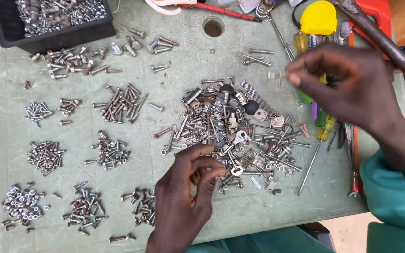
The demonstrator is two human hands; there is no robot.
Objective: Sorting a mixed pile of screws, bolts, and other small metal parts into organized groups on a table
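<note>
My left hand hovers at the near edge of a big mixed heap of screws, bolts, washers and keys, its fingers curled and pinched together; whether something small sits between the fingertips I cannot tell. My right hand is raised over the table's right side, above the screwdrivers, and pinches a small grey screw between thumb and forefinger; it is blurred. A teal sleeve covers that arm.
Several small sorted piles of screws and nuts lie across the left half of the pale green table. A black tray of hardware stands at the far left. Screwdrivers, a yellow tape measure and a hammer handle lie right.
</note>
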